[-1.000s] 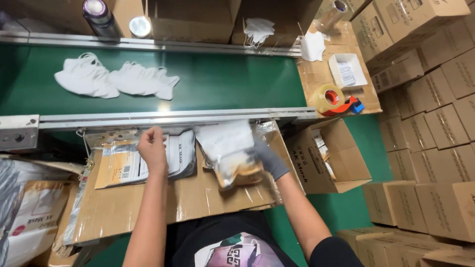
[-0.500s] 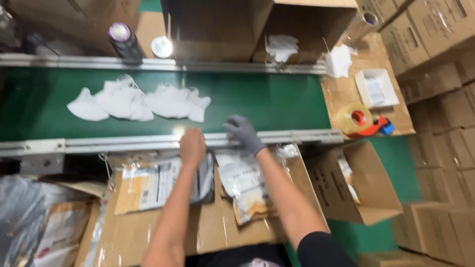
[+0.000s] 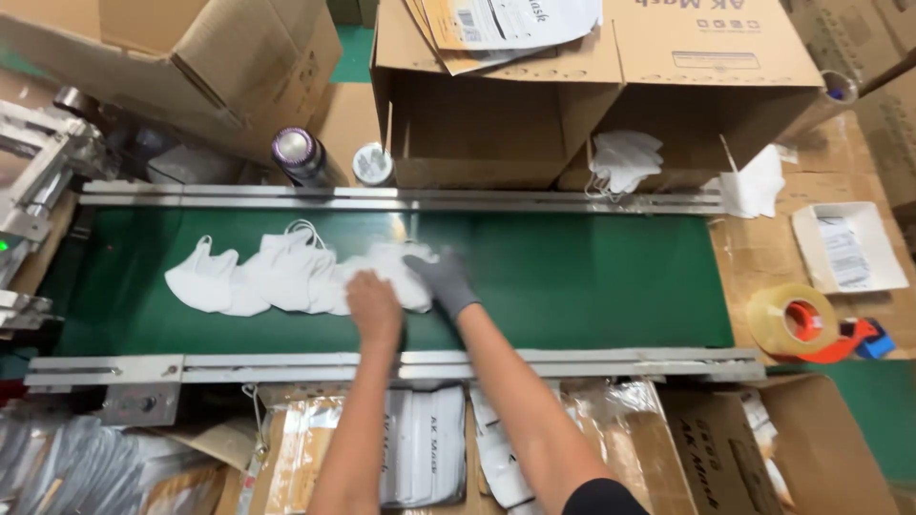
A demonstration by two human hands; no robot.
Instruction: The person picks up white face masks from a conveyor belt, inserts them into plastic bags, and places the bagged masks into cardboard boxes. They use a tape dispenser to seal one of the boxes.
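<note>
White masks [image 3: 286, 277] under both hands

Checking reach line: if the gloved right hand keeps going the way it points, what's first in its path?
The right hand points up-left; its fingers already lie on the white masks. Beyond, probably the belt's far rail.

Bright, even overhead light; hands slightly motion-blurred (edges bend outward).
</note>
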